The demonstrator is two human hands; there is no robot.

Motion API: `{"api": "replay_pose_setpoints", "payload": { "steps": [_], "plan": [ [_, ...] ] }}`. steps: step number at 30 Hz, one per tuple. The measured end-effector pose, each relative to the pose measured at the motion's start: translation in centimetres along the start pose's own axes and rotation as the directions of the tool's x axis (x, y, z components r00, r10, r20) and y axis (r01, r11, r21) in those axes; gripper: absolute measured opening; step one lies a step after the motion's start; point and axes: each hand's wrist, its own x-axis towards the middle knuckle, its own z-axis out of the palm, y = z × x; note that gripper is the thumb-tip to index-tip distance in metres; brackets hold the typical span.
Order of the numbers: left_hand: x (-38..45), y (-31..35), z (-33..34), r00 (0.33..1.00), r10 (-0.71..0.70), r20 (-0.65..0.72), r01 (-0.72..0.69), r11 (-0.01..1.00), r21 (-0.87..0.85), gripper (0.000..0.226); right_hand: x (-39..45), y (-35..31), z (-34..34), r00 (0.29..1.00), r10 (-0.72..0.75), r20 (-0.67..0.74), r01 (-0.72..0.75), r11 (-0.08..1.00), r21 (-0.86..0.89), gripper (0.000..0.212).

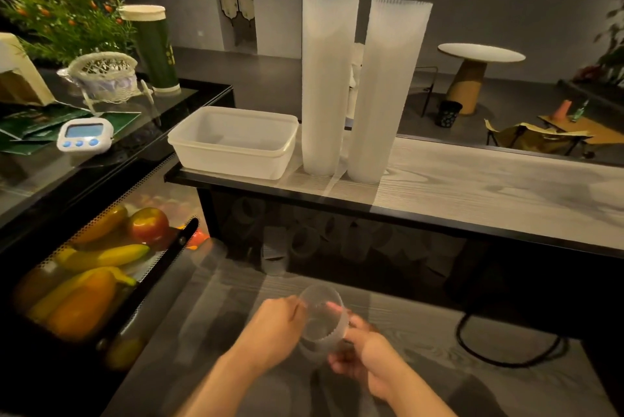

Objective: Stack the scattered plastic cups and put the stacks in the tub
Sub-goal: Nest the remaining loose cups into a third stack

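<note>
Both hands hold a clear plastic cup [322,317] low over the grey lower table. My left hand [277,329] grips its left rim, and my right hand [363,349] wraps its right side and bottom. Whether it is one cup or a short nested stack is unclear. Two tall stacks of frosted cups [329,85] [385,92] stand upright side by side on the raised wooden shelf. Just left of them sits the empty white plastic tub [233,160]. More clear cups [304,241] lie scattered in the dark space under the shelf, faint and hard to tell apart.
A bin of fake fruit [101,268] sits at the lower left. A blue-buttoned timer [84,134], a basket, a plant and a green canister [153,48] occupy the black counter at left. A black cable [506,352] loops at right. The shelf edge [371,214] overhangs the lower table.
</note>
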Motion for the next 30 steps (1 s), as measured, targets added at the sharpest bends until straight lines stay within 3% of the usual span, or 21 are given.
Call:
{"api": "replay_pose_setpoints", "payload": {
  "steps": [5, 8, 14, 17, 21, 25, 27, 29, 30],
  "plan": [
    [-0.1, 0.7, -0.1, 0.998, -0.031, 0.052, 0.026, 0.996, 0.082, 0.032, -1.0, -0.7, -1.0, 0.998, -0.051, -0.032, 0.054, 0.992, 0.117, 0.031],
    [0.2, 1.1, -0.2, 0.993, -0.068, 0.097, 0.059, 0.994, 0.089, 0.026, -1.5, -0.9, -0.9, 0.995, -0.094, 0.028, 0.085, 0.97, 0.227, 0.027],
    [0.9, 1.4, -1.3, 0.986, -0.098, 0.132, 0.095, 0.995, 0.028, 0.017, -1.4, -1.0, -1.7, 0.99, -0.124, 0.065, 0.097, 0.941, 0.325, 0.04],
    [1.0, 2.0, -1.1, 0.994, -0.072, 0.078, 0.067, 0.996, 0.062, 0.018, -1.6, -1.2, -1.9, 0.983, -0.163, 0.09, 0.137, 0.961, 0.238, 0.042],
    [1.5, 2.7, -0.1, 0.999, 0.021, 0.031, -0.028, 0.963, 0.268, 0.024, -1.8, -1.4, -1.6, 0.958, -0.212, 0.195, 0.197, 0.976, 0.093, 0.065],
    [1.9, 2.6, 1.5, 0.993, 0.12, -0.013, -0.108, 0.935, 0.337, 0.04, -1.5, -1.5, -1.2, 0.977, -0.185, 0.11, 0.192, 0.98, -0.055, 0.069],
    [1.8, 2.4, 2.2, 0.996, 0.076, -0.053, -0.061, 0.968, 0.245, 0.046, -1.1, -1.2, -1.4, 0.978, -0.209, 0.014, 0.209, 0.973, -0.099, 0.063],
    [1.9, 1.8, 2.6, 1.0, -0.01, -0.03, 0.008, 0.995, -0.094, 0.055, -0.9, -1.1, -1.9, 0.964, -0.253, -0.081, 0.249, 0.967, -0.058, 0.048],
    [1.9, 1.7, 2.7, 0.997, -0.062, 0.035, 0.07, 0.945, -0.318, 0.062, -0.9, -1.2, -2.1, 0.956, -0.274, -0.104, 0.269, 0.962, -0.053, 0.043]
  ]
}}
